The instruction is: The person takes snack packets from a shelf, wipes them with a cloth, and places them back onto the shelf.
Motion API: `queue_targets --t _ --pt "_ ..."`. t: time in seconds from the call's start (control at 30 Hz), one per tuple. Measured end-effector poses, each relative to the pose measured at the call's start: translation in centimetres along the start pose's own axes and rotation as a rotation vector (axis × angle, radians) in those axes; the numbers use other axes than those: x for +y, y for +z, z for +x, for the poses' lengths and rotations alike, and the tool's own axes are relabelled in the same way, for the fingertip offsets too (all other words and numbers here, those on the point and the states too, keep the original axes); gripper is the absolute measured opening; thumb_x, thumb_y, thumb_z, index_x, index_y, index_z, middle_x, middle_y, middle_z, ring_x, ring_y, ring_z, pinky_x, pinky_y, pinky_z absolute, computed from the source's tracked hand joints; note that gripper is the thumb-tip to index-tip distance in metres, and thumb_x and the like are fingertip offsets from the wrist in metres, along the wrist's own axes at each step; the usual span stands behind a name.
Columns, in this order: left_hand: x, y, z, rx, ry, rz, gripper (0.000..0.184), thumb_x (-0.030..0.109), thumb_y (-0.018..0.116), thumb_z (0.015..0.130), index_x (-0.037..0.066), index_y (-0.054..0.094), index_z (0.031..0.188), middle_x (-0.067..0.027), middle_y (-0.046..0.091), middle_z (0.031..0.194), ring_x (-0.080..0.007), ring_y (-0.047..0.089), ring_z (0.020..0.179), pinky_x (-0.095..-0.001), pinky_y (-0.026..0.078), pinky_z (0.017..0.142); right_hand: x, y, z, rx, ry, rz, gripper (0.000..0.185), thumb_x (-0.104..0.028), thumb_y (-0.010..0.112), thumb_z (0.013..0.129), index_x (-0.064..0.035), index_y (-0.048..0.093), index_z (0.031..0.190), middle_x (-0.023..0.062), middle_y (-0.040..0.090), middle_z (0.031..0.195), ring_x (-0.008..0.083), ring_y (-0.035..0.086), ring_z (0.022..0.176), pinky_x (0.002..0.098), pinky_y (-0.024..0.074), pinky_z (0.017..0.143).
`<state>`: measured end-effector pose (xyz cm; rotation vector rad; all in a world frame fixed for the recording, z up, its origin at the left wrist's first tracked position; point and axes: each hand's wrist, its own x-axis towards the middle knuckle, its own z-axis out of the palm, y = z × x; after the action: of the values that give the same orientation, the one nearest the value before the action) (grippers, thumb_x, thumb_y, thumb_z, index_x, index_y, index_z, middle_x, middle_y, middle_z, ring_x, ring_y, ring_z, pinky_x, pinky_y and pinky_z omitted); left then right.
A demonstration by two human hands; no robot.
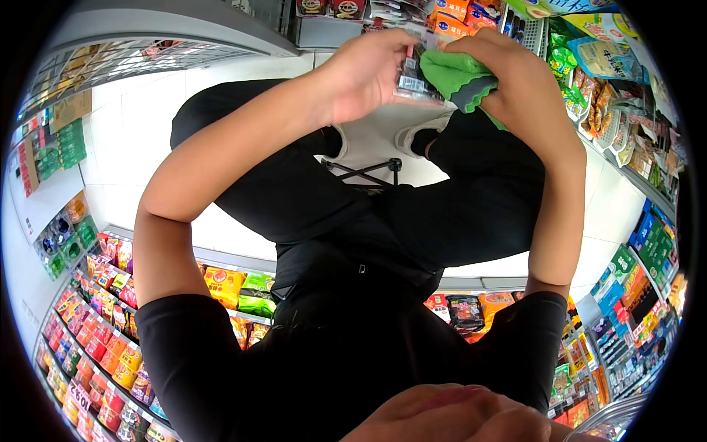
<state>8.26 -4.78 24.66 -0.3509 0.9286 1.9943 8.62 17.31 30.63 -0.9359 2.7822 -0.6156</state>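
At the top middle, my left hand (366,76) grips a small clear package (414,79) by its edge. The package has dark contents and white barcode labels. A green cloth (458,72) with a dark grey edge is bunched in my right hand (515,77). The cloth lies against the right side of the package and covers part of it. Both hands are raised in front of a low shelf, above my knees. Some fingertips of my right hand are hidden by the cloth.
Orange packets (451,16) fill the shelf just beyond my hands. Hanging snack bags (600,59) line the right. Wire mesh shelving (88,74) stands at the upper left. Behind me are shelves of colourful packages (99,342). A black folding stool frame (366,173) shows between my legs.
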Motion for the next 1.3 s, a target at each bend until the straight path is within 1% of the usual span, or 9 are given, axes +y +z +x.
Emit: queue_targets --t 0.17,0.33,0.47,0.6,0.7,0.9,1.1,1.2,1.3 --pt "-2.0 -0.3 0.3 -0.016 -0.098 0.068 0.037 0.021 0.05 0.105 -0.003 0.052 0.134 -0.0162 0.064 0.131 -0.029 0.069 0.116 -0.0479 0.055 0.108 0.6 1.2 -1.2 -0.126 0.056 0.022 0.043 0.0 0.071 0.073 -0.014 0.072 0.114 0.0102 0.07 0.101 0.0335 0.068 0.098 0.0449 0.0548 0.081" --pt "-5.8 -2.2 0.6 0.031 -0.266 -0.042 0.026 0.0 0.056 0.098 -0.011 0.049 0.121 -0.0196 0.06 0.116 -0.0346 0.071 0.104 -0.0488 0.064 0.094 0.6 1.9 -1.9 -0.366 0.078 0.017 0.037 0.0 0.068 0.072 -0.009 0.07 0.109 0.0141 0.069 0.101 0.0376 0.066 0.098 0.0458 0.0523 0.085" --pt "-6.9 -3.3 1.5 0.334 -0.142 0.085 0.032 -0.003 0.06 0.097 -0.009 0.044 0.125 -0.0199 0.062 0.121 -0.0334 0.071 0.109 -0.047 0.062 0.1 0.8 1.1 -1.8 -0.433 0.126 -0.02 0.041 -0.005 0.072 0.074 -0.009 0.071 0.114 0.0144 0.07 0.105 0.0359 0.065 0.105 0.0458 0.0525 0.09" --pt "-8.8 -4.7 1.4 0.279 -0.196 0.275 0.051 -0.009 0.068 0.091 -0.006 0.039 0.132 -0.0191 0.064 0.12 -0.033 0.073 0.102 -0.0458 0.062 0.099 1.2 1.0 -1.9 -0.436 0.128 -0.026 0.044 -0.006 0.073 0.073 -0.0091 0.071 0.117 0.0155 0.071 0.111 0.0357 0.065 0.109 0.0461 0.0526 0.093" --pt "-9.6 -5.0 1.3 0.171 -0.332 0.448 0.045 -0.003 0.074 0.09 -0.002 0.053 0.13 -0.0143 0.068 0.115 -0.0258 0.073 0.105 -0.0381 0.062 0.095 0.9 0.9 -1.8 -0.437 0.133 -0.003 0.043 -0.006 0.073 0.074 -0.0098 0.072 0.117 0.016 0.071 0.111 0.0362 0.065 0.11 0.0461 0.0525 0.093" --pt "-7.2 -5.0 3.6 0.185 -0.139 0.44 0.041 0.005 0.078 0.09 0.002 0.061 0.128 -0.0091 0.069 0.116 -0.0202 0.072 0.103 -0.035 0.063 0.087 2.1 0.5 -2.2 -0.294 0.079 0.006 0.04 -0.005 0.071 0.075 -0.0094 0.072 0.115 0.0152 0.072 0.108 0.0363 0.067 0.106 0.0465 0.0536 0.091" --pt "-5.2 -12.6 9.4 0.338 0.164 1.514 0.05 0.019 0.087 0.081 0.005 0.065 0.124 -0.0128 0.073 0.11 -0.021 0.074 0.093 -0.0358 0.06 0.076 3.0 1.0 -1.6 -0.137 -0.01 0.014 0.039 -0.005 0.071 0.075 -0.0092 0.072 0.114 0.0144 0.073 0.107 0.0361 0.069 0.1 0.0451 0.0554 0.087" --pt "-3.1 -12.2 9.4 0.48 0.295 1.775 0.046 0.026 0.085 0.08 0.008 0.069 0.12 -0.0128 0.073 0.112 -0.028 0.073 0.091 -0.0403 0.059 0.079 3.5 0.9 -1.3 -0.119 -0.055 0.029 0.034 -0.01 0.071 0.08 -0.0064 0.071 0.113 0.0133 0.075 0.105 0.0314 0.072 0.094 0.0408 0.0559 0.085" --pt "-2.8 -12.8 9.4 0.478 0.591 1.92 0.037 0.028 0.08 0.083 0.012 0.073 0.115 -0.0104 0.072 0.111 -0.0333 0.071 0.096 -0.0454 0.057 0.084 3.5 0.6 -1.6 -0.051 -0.007 0.126 0.049 0.007 0.061 0.068 -0.0032 0.069 0.115 0.0181 0.071 0.105 0.041 0.065 0.101 0.0465 0.0517 0.091"
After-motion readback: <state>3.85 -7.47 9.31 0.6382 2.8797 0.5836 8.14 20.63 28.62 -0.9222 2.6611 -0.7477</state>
